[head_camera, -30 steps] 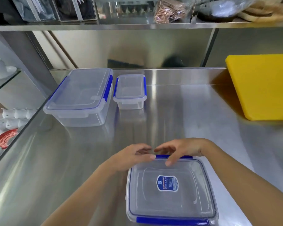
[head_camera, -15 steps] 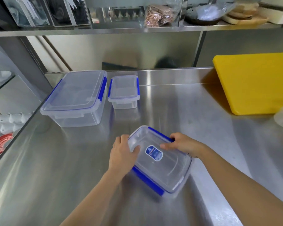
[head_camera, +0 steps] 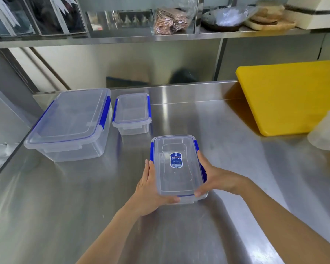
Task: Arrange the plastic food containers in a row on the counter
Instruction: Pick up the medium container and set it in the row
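Note:
A clear medium container [head_camera: 176, 176] with blue clips and a blue label on its lid is in the middle of the steel counter [head_camera: 236, 168], its long side pointing away from me. My left hand [head_camera: 151, 189] grips its left side and near corner. My right hand [head_camera: 215, 178] grips its right side. A large clear container [head_camera: 71, 119] with blue clips stands at the back left. A small one [head_camera: 131, 113] stands just to its right, close beside it.
A yellow cutting board [head_camera: 293, 96] lies at the back right. A whitish translucent object [head_camera: 326, 132] sits at the right edge. A shelf [head_camera: 160, 35] with packets and dishes hangs above the counter's back. The counter's left edge drops to a lower level.
Both hands have turned the medium container from a diagonal to lengthwise and pushed it farther away, toward the two containers at the back. The camera has shifted a little.

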`<state>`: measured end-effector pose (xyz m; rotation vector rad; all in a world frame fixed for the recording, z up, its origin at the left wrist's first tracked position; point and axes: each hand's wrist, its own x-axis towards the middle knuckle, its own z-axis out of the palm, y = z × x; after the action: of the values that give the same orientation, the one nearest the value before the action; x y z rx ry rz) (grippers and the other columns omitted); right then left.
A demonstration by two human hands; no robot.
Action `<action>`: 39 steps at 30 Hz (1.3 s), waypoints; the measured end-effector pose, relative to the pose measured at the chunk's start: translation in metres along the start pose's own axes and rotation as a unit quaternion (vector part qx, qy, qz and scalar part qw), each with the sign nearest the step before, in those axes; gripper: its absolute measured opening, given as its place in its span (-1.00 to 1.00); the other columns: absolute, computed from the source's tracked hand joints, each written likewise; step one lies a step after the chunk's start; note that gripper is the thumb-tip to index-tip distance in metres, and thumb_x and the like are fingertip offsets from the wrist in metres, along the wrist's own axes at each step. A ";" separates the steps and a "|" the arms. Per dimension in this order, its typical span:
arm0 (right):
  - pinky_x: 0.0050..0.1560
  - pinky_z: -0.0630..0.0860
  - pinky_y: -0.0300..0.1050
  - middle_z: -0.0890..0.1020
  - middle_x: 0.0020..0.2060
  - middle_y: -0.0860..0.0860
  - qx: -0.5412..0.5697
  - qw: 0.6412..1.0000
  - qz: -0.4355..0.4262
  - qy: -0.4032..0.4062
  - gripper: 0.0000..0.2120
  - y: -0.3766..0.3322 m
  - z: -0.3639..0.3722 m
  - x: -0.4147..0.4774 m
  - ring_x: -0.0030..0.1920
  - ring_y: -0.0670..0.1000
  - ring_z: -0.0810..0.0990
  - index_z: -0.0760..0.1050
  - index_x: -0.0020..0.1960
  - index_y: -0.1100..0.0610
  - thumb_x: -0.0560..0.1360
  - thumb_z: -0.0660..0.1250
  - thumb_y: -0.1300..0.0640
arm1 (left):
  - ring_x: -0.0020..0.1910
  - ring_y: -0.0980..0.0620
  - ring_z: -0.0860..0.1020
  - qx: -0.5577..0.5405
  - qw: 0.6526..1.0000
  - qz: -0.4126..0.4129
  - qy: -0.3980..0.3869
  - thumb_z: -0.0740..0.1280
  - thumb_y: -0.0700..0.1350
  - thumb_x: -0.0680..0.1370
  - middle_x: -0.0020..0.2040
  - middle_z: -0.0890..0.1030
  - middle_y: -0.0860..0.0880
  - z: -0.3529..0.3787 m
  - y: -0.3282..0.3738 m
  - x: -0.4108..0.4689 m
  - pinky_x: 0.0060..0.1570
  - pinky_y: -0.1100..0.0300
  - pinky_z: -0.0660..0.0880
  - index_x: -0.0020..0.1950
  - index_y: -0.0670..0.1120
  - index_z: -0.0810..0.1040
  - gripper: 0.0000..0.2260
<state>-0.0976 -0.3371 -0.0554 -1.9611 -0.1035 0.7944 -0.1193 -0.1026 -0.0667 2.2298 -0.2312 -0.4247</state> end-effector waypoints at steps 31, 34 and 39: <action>-0.24 0.59 -0.26 0.60 -0.15 -0.16 0.230 0.931 -0.054 0.280 -0.77 -0.048 -0.128 0.167 -0.19 -0.11 0.63 0.46 0.13 -0.10 0.51 0.32 0.11 | 0.43 -0.04 0.31 -0.164 0.962 -0.070 0.209 0.22 0.09 0.54 0.50 0.25 -0.06 -0.045 0.038 0.220 0.39 -0.01 0.34 0.48 -0.06 0.13 -0.43; -0.23 0.56 -0.12 0.55 -0.07 -0.01 0.222 0.925 -0.006 0.308 -0.42 -0.049 -0.125 0.182 -0.17 -0.05 0.58 0.25 0.43 0.06 0.47 0.37 0.06 | 0.08 0.00 0.47 -0.112 0.962 -0.099 0.229 0.29 -0.08 0.54 0.37 0.36 -0.08 -0.051 0.054 0.224 0.21 0.12 0.44 0.39 -0.12 0.26 -0.55; -0.27 0.52 -0.16 0.55 -0.16 -0.06 0.246 0.902 -0.011 0.355 -0.65 -0.044 -0.135 0.178 -0.19 -0.05 0.57 0.40 0.23 0.08 0.48 0.36 0.21 | 0.17 -0.09 0.51 -0.106 0.960 -0.112 0.234 0.35 -0.10 0.51 0.25 0.49 -0.10 -0.038 0.065 0.229 0.20 0.05 0.46 0.31 -0.12 0.39 -0.61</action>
<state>0.1295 -0.3480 -0.0651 -1.6377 0.4685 0.0313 0.1053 -0.1863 -0.0455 2.0792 0.3076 -0.0267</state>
